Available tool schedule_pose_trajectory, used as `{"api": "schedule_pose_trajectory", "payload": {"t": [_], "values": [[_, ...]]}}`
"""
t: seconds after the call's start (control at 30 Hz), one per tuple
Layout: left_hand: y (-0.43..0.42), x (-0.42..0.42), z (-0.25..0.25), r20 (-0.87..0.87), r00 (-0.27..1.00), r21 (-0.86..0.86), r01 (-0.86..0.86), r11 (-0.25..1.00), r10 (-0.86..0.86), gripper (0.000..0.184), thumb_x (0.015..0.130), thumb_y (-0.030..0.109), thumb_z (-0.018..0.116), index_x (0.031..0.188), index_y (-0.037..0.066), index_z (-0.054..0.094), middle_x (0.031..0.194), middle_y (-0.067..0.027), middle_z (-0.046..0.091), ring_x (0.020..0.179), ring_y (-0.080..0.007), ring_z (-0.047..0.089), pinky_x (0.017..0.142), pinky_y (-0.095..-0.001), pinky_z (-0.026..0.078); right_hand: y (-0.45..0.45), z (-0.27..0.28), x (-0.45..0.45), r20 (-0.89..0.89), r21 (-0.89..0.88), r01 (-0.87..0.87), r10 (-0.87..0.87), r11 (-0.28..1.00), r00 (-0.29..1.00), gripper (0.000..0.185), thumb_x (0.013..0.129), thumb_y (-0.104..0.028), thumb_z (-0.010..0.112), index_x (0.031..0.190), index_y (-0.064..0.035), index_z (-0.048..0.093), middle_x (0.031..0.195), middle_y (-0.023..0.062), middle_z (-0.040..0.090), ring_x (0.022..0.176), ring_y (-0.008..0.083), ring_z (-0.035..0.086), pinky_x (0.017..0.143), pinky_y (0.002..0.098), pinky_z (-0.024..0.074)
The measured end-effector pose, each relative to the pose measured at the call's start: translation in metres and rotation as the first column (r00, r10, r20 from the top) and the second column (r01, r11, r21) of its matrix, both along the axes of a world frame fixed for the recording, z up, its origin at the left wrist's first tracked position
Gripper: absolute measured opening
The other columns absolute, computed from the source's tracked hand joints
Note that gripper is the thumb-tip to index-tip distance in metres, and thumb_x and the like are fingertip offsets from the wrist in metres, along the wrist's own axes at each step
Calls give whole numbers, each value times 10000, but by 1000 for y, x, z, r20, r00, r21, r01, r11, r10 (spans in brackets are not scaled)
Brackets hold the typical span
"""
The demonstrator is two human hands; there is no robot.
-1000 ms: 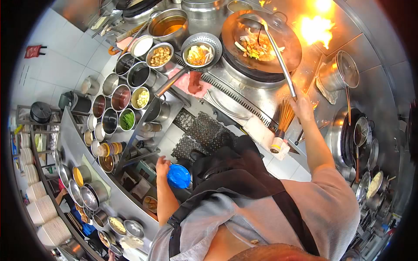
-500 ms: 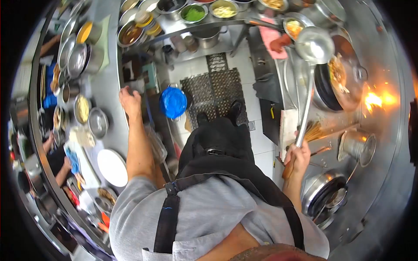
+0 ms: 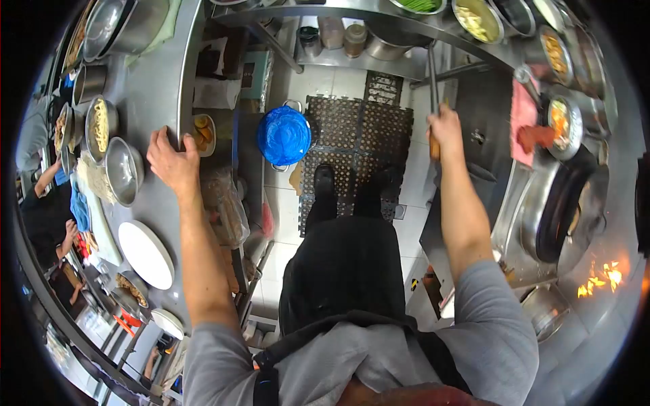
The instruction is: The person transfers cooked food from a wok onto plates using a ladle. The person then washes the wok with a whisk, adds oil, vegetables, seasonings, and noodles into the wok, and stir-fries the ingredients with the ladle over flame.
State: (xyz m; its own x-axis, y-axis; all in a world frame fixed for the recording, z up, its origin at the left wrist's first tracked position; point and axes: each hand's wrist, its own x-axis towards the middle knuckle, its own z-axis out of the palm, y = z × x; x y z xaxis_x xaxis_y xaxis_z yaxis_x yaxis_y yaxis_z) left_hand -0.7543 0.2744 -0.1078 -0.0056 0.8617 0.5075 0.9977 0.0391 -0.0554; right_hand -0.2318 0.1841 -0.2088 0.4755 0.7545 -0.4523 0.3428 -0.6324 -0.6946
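Observation:
My left hand (image 3: pixel 174 164) rests on the edge of the steel counter (image 3: pixel 159 64), fingers apart and holding nothing. Beside it on the counter are a metal bowl (image 3: pixel 124 172) and, closer to my body, a white oval plate (image 3: pixel 145 255). My right hand (image 3: pixel 445 130) is closed round the wooden handle of a long ladle (image 3: pixel 433 78). Its metal shaft points forward, away from me, toward the front shelf; the ladle's bowl cannot be made out. A dark wok (image 3: pixel 558 203) stands on the stove to the right of my right forearm.
Flames (image 3: pixel 602 277) burn at the right. A blue-lined bucket (image 3: pixel 284 137) stands on the floor by a perforated rubber mat (image 3: pixel 359 149). Containers of cut food, including a bowl of yellowish pieces (image 3: pixel 478 20), line the front shelf. Other people work beyond the left counter.
My right hand has swung the ladle forward and inward, away from the stove. My left hand has moved onto the counter edge. The view has shifted, bringing the floor mat closer.

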Motion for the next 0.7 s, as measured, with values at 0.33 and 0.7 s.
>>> {"api": "schedule_pose_trajectory", "payload": {"t": [0.33, 0.7], "values": [[5, 3, -1, -76, 995, 6, 62, 998, -61, 474, 728, 233, 728, 1144, 51, 590, 1198, -140, 579, 1081, -350, 535, 916, -456, 428, 165, -105, 27, 51, -254, -151, 169, 955, 984, 150, 784, -89, 599, 789, 57, 636, 817, 221, 676, 712, 354, 674, 640, 428, 545], [1, 13, 8, -64, 997, 15, 40, 999, -39, 479, 726, 249, 709, 1143, 56, 571, 1202, -135, 561, 1089, -350, 521, 895, -476, 426, 93, -18, -1, -766, -31, 422, -293, 906, 572, 104, 790, -95, 613, 770, 7, 614, 661, 102, 615, 521, 188, 577, 429, 297, 442]]}}
